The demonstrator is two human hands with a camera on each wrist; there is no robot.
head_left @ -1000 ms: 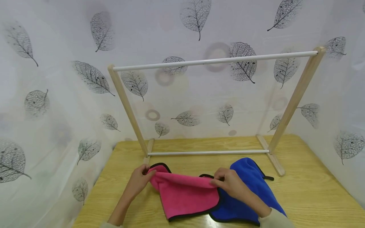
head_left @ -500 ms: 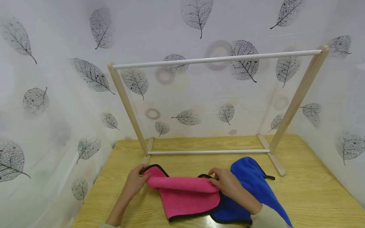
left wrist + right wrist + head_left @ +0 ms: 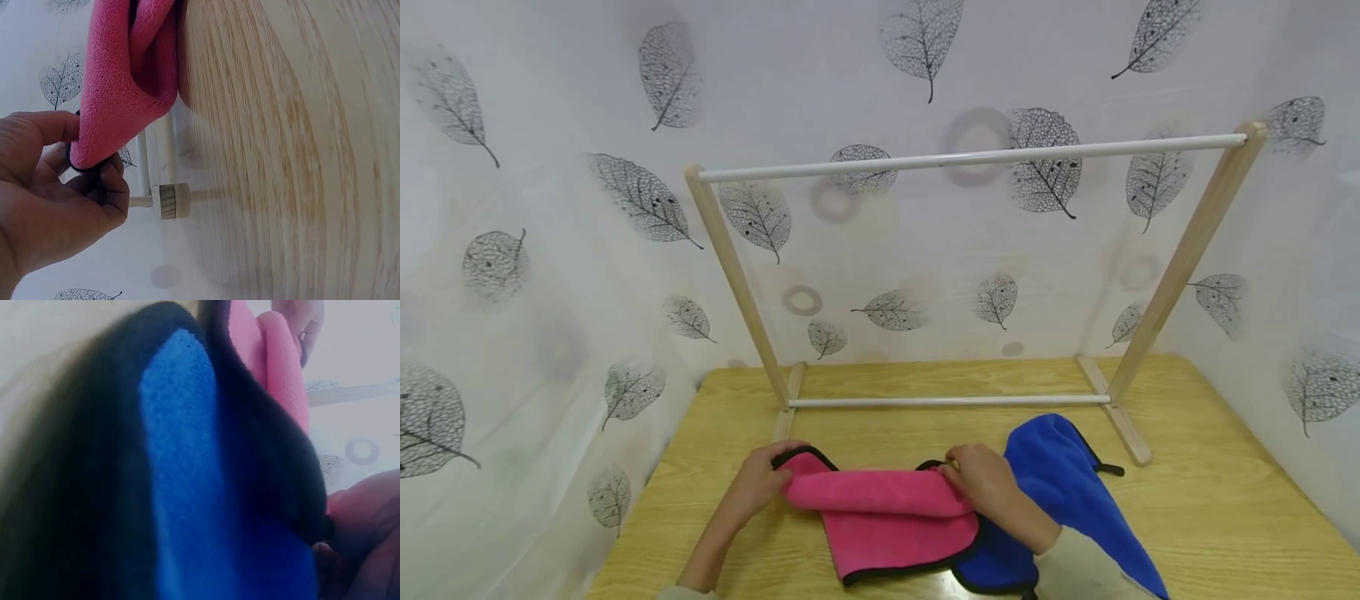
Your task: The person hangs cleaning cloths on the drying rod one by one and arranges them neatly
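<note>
The pink towel (image 3: 887,542) lies on the wood-grain table (image 3: 1217,508), held at both ends of its far edge: the left corner is pinched between thumb and fingers of the left hand (image 3: 763,481), and the right end is gripped by the right hand (image 3: 988,483). By this wide hold, the folded-over far band is apparently kept straight, while the near part is left resting flat. Its right side seems laid over the blue towel (image 3: 1056,467). Plush pile, black binding and a thick, rounded fold are shown.
</note>
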